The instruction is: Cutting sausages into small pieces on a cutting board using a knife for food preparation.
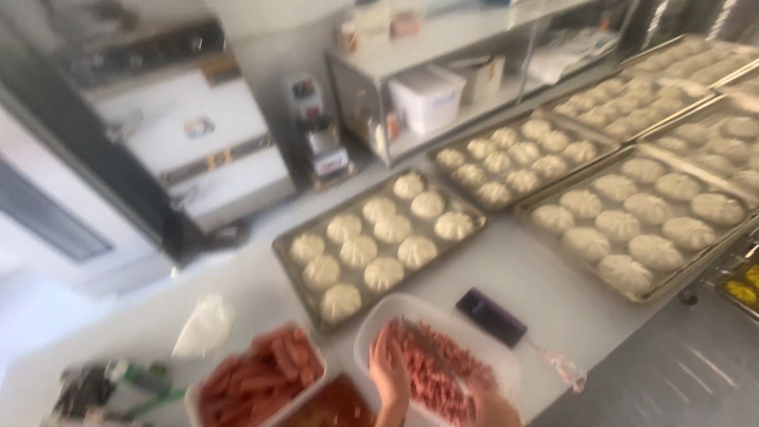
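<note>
My left hand (389,370) rests on the left rim of a white tub (443,316) filled with small pink sausage pieces (435,368), fingers apart. At the tub's near right side, my right hand (492,407) is partly cut off by the frame's bottom edge, and its grip is too blurred to read. A metal tray (294,273) of round raw dough buns (375,245) lies just beyond the tub.
A white tub of orange-red sausages (261,378) and another red-filled container (332,405) sit to the left. A dark phone (490,316) lies right of the tub. Several more bun trays (632,213) fill the right. Steel shelves (443,87) stand behind.
</note>
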